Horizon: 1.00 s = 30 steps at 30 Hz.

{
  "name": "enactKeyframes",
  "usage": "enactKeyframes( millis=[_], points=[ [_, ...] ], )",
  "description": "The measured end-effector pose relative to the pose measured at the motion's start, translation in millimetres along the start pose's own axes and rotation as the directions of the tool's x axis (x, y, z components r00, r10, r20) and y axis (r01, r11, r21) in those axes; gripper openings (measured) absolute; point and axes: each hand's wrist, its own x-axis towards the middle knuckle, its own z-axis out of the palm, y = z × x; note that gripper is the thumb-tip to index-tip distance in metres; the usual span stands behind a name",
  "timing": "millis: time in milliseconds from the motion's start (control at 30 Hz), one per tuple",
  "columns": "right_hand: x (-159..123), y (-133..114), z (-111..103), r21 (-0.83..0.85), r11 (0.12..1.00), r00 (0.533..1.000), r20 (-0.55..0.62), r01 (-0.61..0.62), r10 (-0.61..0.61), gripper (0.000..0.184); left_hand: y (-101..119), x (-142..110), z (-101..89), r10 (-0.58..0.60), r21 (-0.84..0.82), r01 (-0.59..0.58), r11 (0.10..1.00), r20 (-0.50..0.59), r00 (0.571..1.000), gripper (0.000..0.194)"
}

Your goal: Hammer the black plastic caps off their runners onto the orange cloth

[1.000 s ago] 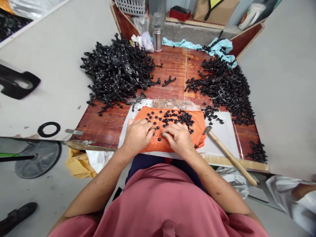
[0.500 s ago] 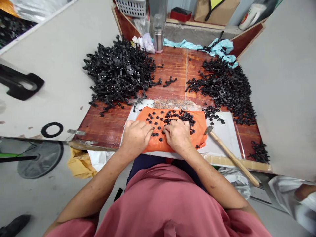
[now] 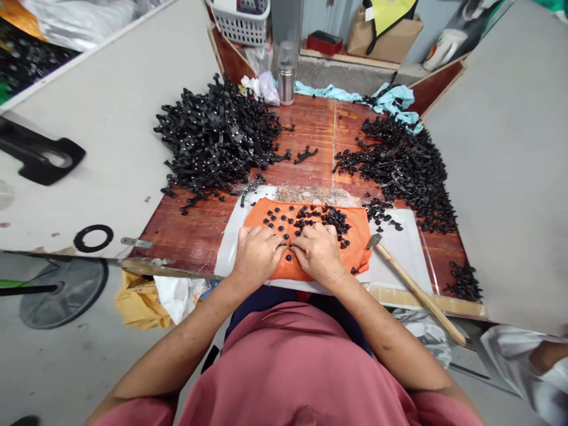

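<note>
An orange cloth [image 3: 355, 216] lies on a white sheet [image 3: 402, 257] at the table's front. Small black studs [image 3: 280, 228] stand spaced apart on the cloth's left half, and a loose heap of black pieces [image 3: 335, 219] covers its upper right. My left hand [image 3: 258, 251] rests over the cloth's left side with its fingers curled. Across from it, my right hand [image 3: 320, 249] is closed as well, just below the loose heap. The thumbs and fingertips almost meet at mid-cloth; what they pinch is too small and hidden to make out.
Big piles of black strap-like parts lie at left [image 3: 222, 133] and right [image 3: 406, 165] on the wooden table [image 3: 310, 124]. A wooden-handled hammer [image 3: 412, 287] lies right of the cloth, its handle over the edge. A metal flask [image 3: 286, 83] stands at the back.
My left hand has moved right, towards my right hand, so their fingertips are now close together. The whole view has shifted slightly.
</note>
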Motion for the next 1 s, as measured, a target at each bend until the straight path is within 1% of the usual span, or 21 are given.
enactKeyframes(
  millis=[100, 200, 300, 367, 433, 500, 633, 667, 733, 800, 833, 900, 1000],
  points=[
    [4.4, 10.5, -7.5, 0.05, 0.998, 0.999, -0.015, -0.045, 0.045, 0.017, -7.1, 12.9, -11.9, -0.003, -0.055, 0.003, 0.998, -0.004, 1.0, 0.019],
    [19.2, 20.4, -12.6, -0.038, 0.996, 0.996, -0.05, -0.081, 0.079, 0.021, -11.2, 40.2, -18.3, 0.01, -0.022, -0.01, 1.0, -0.007, 1.0, 0.02],
    [36.9, 24.8, -12.0, -0.136, 0.99, 0.999, 0.003, -0.039, 0.039, 0.021, -11.1, 68.2, -12.9, 0.063, 0.039, -0.066, 0.997, 0.077, 0.995, 0.018],
    [44.2, 26.4, -10.6, -0.168, 0.985, 0.998, 0.033, -0.039, 0.046, 0.023, -10.4, 79.2, -6.2, 0.094, 0.071, -0.104, 0.992, 0.127, 0.987, 0.019],
    [46.4, 27.9, -10.4, -0.189, 0.98, 0.997, 0.037, -0.059, 0.067, 0.024, -9.6, 82.7, -1.2, 0.125, 0.097, -0.14, 0.985, 0.146, 0.981, 0.022],
    [45.2, 28.8, -11.7, -0.201, 0.978, 0.997, 0.043, -0.049, 0.059, 0.022, -8.1, 81.4, -0.2, 0.168, 0.118, -0.188, 0.975, 0.163, 0.972, 0.024],
    [42.0, 27.4, -16.1, -0.217, 0.976, 0.996, 0.082, 0.001, 0.018, 0.027, -7.3, 80.0, -11.2, 0.206, 0.144, -0.245, 0.959, 0.242, 0.948, 0.024],
    [41.9, 26.8, -16.8, -0.218, 0.976, 0.996, 0.085, 0.001, 0.018, 0.028, -9.5, 81.9, -15.3, 0.2, 0.144, -0.24, 0.96, 0.247, 0.948, 0.023],
    [42.2, 26.2, -17.3, -0.21, 0.977, 0.997, 0.07, -0.023, 0.039, 0.027, -18.3, 88.9, -22.3, 0.16, 0.148, -0.193, 0.97, 0.206, 0.965, 0.023],
    [43.5, 26.1, -16.6, -0.189, 0.981, 0.997, 0.042, -0.05, 0.059, 0.022, -31.5, 99.8, -24.9, 0.079, 0.16, -0.101, 0.982, 0.139, 0.987, 0.024],
    [44.5, 26.1, -15.9, -0.178, 0.982, 0.998, 0.03, -0.057, 0.063, 0.019, -38.4, 106.0, -24.1, 0.034, 0.166, -0.055, 0.985, 0.128, 0.991, 0.023],
    [46.9, 25.8, -14.5, -0.16, 0.986, 0.998, 0.029, -0.049, 0.055, 0.017, -50.6, 118.5, -18.8, -0.027, 0.156, -0.001, 0.988, 0.175, 0.984, 0.019],
    [50.2, 25.4, -13.4, -0.158, 0.987, 0.998, 0.061, -0.025, 0.035, 0.019, -60.4, 133.2, -8.0, -0.04, 0.092, 0.013, 0.996, 0.291, 0.956, 0.013]
  ],
)
